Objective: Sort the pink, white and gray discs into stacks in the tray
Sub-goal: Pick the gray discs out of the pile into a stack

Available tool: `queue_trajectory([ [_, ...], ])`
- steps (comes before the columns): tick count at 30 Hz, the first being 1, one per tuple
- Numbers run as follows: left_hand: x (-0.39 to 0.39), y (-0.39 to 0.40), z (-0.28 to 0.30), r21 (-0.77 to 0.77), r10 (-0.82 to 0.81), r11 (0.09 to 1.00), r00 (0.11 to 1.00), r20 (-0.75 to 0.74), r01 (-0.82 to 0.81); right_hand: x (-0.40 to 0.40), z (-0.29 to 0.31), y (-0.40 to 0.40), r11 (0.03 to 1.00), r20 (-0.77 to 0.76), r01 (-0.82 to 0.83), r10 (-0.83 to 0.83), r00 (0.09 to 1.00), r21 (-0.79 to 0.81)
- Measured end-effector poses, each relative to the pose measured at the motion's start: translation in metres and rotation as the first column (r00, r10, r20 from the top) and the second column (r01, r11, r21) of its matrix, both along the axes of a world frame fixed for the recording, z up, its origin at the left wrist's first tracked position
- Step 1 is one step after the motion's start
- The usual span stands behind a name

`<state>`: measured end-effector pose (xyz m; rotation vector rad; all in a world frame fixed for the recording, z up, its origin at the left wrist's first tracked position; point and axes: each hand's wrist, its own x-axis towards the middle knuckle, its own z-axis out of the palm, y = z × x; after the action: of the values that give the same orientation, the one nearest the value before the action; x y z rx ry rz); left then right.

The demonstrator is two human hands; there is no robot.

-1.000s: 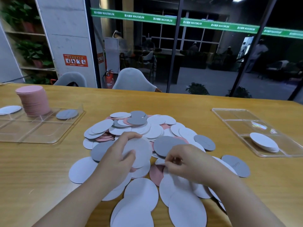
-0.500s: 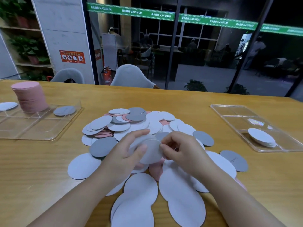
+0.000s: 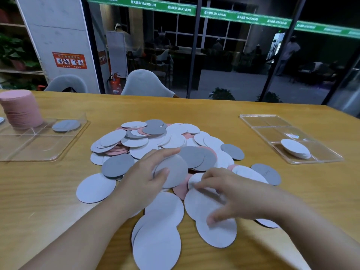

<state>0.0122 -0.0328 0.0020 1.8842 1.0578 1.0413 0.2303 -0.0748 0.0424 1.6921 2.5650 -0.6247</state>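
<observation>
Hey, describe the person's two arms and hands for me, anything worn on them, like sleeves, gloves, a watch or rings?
Both arms are bare from the bottom edge of the picture up to the fingers: no sleeves, no gloves. The left hand and its wrist show no watch, band or ring. The right hand is blurred, but no watch, band or glove shows on it either; rings cannot be ruled out there. Nails look short and unpainted.

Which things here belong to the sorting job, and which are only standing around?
Job:
- loose disc pile
- left tray with pink stack
- right tray with white stack
- disc gripped by left hand

Not job:
- chairs
- fire extinguisher
- plants
</observation>
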Motion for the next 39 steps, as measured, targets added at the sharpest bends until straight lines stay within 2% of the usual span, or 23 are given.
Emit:
queue_trajectory([
  [2,0.0,0.0,0.0,0.005,-0.003,1.0,0.999,-0.039,0.003,0.001,0.003,-0.01,0.998,0.085,0.003,0.002,0.996,-0.057],
  [5,0.001,-0.001,0.0,0.013,-0.02,1.0,0.996,-0.084,0.021,-0.002,0.007,-0.019,0.998,0.132,-0.007,0.015,0.991,-0.061],
  [10,0.003,-0.003,0.0,0.02,-0.054,0.998,0.988,-0.145,0.058,-0.006,0.01,-0.02,0.996,0.137,0.037,-0.026,0.99,-0.08],
  [14,0.003,-0.004,0.0,-0.041,-0.068,0.997,0.995,-0.079,0.064,-0.003,0.007,-0.024,0.99,0.077,0.123,-0.117,0.99,-0.075],
  [18,0.003,-0.004,0.001,-0.14,-0.049,0.989,0.997,0.056,0.057,0.004,0.007,-0.021,0.984,-0.015,0.175,-0.175,0.984,-0.009],
  [23,0.002,-0.002,-0.003,-0.181,-0.058,0.981,0.993,0.1,0.075,0.01,0.003,-0.01,0.981,-0.204,0.185,-0.17,0.964,0.058],
  [28,0.003,-0.002,0.001,-0.214,-0.074,0.971,0.983,0.166,0.11,-0.003,-0.005,0.001,0.939,-0.469,0.31,-0.21,0.858,0.147],
  [31,0.003,-0.004,0.002,-0.199,-0.097,0.971,0.979,0.177,0.132,-0.017,-0.013,0.007,0.908,-0.597,0.397,-0.247,0.764,0.133],
  [37,0.004,-0.004,-0.001,-0.166,-0.118,0.976,0.982,0.15,0.143,-0.039,-0.025,0.014,0.882,-0.675,0.452,-0.256,0.693,0.13],
  [39,0.002,-0.001,0.001,-0.172,-0.091,0.978,0.983,0.159,0.118,-0.042,-0.026,0.01,0.884,-0.65,0.438,-0.236,0.722,0.165],
])
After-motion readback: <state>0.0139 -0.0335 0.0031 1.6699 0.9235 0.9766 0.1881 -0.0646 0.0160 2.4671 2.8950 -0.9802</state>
